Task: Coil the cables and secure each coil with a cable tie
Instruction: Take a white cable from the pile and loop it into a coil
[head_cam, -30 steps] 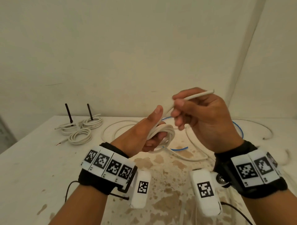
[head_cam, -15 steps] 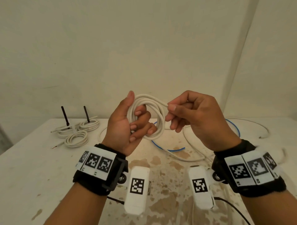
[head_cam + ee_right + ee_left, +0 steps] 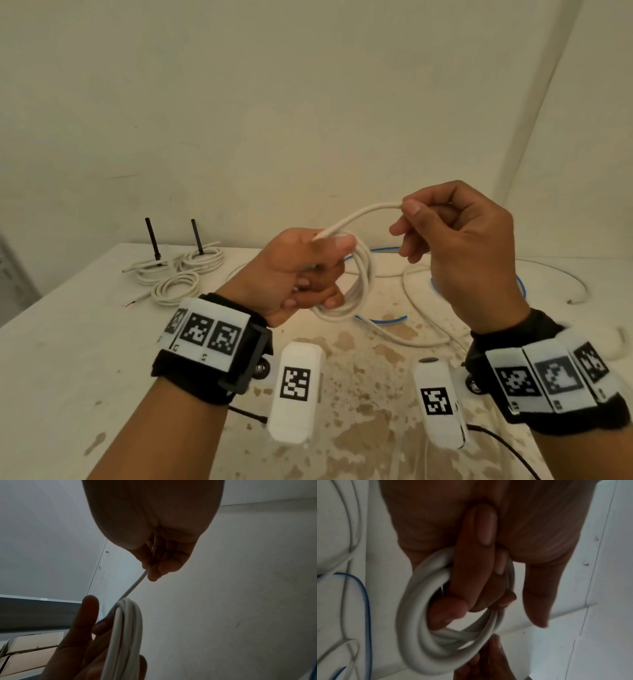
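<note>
Hanging in the air above the table (image 3: 68,342), the white cable coil (image 3: 359,291) is gripped by the curled fingers of the left hand (image 3: 294,274) so its loops stay together. The right hand (image 3: 459,250) pinches the loose end (image 3: 363,214), likely to lay the last loop. Three tied coils (image 3: 178,274) sit far off, out of the way.

We wear black wrist bands (image 3: 191,373) on both bare forearms, each carrying white panels with black square fiducial markers (image 3: 210,334). White camera housings (image 3: 296,387), one marker each, hang beneath each wrist on black brackets. Thin black cables (image 3: 503,445) trail from the housings. No sleeves visible.
</note>
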